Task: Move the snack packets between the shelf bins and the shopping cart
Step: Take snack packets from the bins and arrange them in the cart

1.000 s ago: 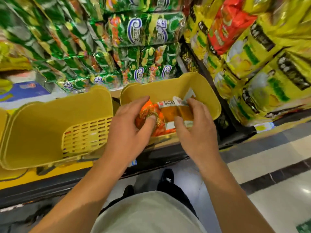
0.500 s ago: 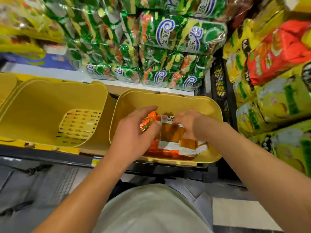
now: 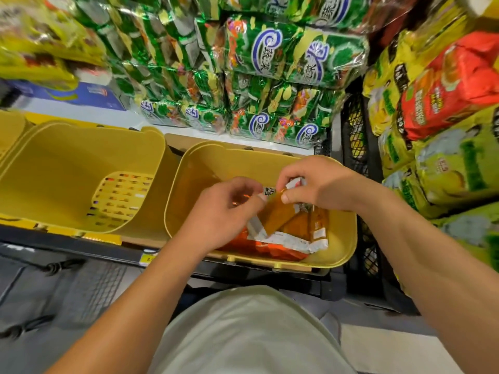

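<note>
Shelves of green snack bags rise behind the yellow bin [image 3: 337, 247]. My left hand [image 3: 216, 214] and right hand [image 3: 321, 184] both keep a narrow pinching grip on an orange packet [image 3: 275, 214] above it; I'd lift it straight, clear of the rim.

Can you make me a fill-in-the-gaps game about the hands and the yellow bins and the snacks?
1. Both hands, the left hand and the right hand, pinch one ____ foil snack packet.
2. That packet is held over the ____ of the two yellow plastic shelf bins, the full bin.
3. The other yellow plastic bin beside it holds ____ packets.
4. The shiny packets stacked behind the bins are mostly ____.

Missing words: orange; right; no; green
</note>
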Demonstrator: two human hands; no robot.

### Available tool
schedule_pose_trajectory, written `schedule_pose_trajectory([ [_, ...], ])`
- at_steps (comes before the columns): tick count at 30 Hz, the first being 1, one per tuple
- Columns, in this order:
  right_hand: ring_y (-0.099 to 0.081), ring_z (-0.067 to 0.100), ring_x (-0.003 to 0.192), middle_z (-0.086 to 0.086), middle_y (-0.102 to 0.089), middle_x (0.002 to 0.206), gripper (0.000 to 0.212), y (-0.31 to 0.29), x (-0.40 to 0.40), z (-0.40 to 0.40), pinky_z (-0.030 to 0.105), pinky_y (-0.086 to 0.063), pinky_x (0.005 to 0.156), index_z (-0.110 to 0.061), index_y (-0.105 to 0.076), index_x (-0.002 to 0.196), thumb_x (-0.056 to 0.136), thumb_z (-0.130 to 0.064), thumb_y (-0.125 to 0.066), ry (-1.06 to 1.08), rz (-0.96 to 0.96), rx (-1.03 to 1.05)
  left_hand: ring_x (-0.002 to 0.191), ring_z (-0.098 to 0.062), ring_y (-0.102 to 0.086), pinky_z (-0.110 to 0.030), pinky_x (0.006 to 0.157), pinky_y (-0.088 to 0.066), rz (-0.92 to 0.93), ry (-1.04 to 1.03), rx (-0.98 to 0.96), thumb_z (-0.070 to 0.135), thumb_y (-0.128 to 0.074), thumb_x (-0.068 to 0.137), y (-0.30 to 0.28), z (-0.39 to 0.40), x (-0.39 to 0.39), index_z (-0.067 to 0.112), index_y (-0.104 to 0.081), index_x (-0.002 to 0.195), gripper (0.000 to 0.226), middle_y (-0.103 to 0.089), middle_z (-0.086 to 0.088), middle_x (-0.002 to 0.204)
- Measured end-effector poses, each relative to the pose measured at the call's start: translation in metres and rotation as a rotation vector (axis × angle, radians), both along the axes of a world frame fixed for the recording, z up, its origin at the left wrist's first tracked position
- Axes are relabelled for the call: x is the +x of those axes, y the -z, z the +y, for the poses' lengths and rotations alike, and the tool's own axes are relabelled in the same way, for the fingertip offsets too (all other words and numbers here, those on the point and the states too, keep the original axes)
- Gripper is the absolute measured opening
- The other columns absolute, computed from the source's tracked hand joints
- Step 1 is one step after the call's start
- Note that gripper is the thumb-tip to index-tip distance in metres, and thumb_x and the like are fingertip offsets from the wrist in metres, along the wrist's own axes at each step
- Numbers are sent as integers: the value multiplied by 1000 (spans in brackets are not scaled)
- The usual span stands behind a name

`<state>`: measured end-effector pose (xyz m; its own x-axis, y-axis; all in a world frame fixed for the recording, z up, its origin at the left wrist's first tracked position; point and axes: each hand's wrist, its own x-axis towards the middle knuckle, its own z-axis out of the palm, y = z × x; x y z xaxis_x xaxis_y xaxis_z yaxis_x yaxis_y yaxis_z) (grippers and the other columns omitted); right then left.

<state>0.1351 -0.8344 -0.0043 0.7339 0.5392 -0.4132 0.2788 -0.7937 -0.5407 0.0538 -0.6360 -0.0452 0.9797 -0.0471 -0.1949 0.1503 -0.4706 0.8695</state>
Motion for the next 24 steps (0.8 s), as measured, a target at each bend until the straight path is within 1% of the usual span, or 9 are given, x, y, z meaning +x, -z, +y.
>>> schedule_pose_trajectory([
  [4,-61,11,98,-14,-65,102,10,10,-3,12,32,-49,85,-36,-69,95,88,-30,-74,113,10,191,70,-21,-59,-37,60,-44,-127,160,355,45,-64,88,-5,1,0,24,-66,85,21,-60,4,65],
  [8,-58,11,115,-14,-59,122,38,33,-6,21,33,-50,98,-31,-55,129,93,-35,-67,276,149,267,72,-26,-59,-33,52,-32,-101,42,534,41,-66,90,-13,25,2,21,-69,85,21,-54,5,62],
  [11,-46,22,135,4,-46,148,56,50,-5,26,37,-40,110,-16,-37,149,100,-37,-56,72,89,-127,75,-31,-61,-31,50,-29,-144,-59,554,40,-66,90,-20,34,-2,24,-57,73,25,-53,7,59],
  [13,-38,30,139,10,-41,152,61,57,-9,32,41,-35,114,-11,-33,150,99,-35,-57,-73,-7,-357,82,-33,-64,-31,57,-33,-221,-88,554,38,-67,90,-25,31,-4,22,-67,90,16,-63,3,69],
  [15,-35,31,136,9,-42,147,64,63,-14,36,43,-34,112,-13,-35,145,94,-39,-63,-126,-80,-438,82,-30,-65,-31,59,-38,-259,-143,503,35,-68,90,-28,29,-4,17,-70,107,25,-65,0,75],
  [17,-35,30,133,7,-42,144,73,65,-16,38,43,-35,110,-14,-35,144,87,-42,-71,-134,-134,-464,73,-19,-63,-27,57,-41,-234,-187,440,35,-68,90,-26,32,-5,18,-69,110,26,-66,3,75],
  [19,-35,29,132,5,-42,140,82,63,-15,36,44,-38,109,-14,-36,144,80,-45,-78,-110,-171,-457,64,-1,-56,-12,50,-36,-192,-223,360,34,-68,90,-20,36,-6,20,-67,108,23,-65,9,75],
  [21,-36,29,130,4,-44,136,72,59,-14,33,45,-39,107,-18,-41,142,84,-42,-76,-70,-195,-419,64,0,-55,-13,49,-34,-194,-249,300,32,-66,92,-16,38,-7,19,-64,108,21,-62,10,75],
  [24,-42,29,127,1,-50,130,38,52,-13,27,43,-39,104,-28,-52,132,96,-32,-63,-6,-168,-289,63,-7,-52,-29,52,-35,-207,-264,290,27,-62,96,-13,37,-7,18,-54,99,12,-55,8,70],
])
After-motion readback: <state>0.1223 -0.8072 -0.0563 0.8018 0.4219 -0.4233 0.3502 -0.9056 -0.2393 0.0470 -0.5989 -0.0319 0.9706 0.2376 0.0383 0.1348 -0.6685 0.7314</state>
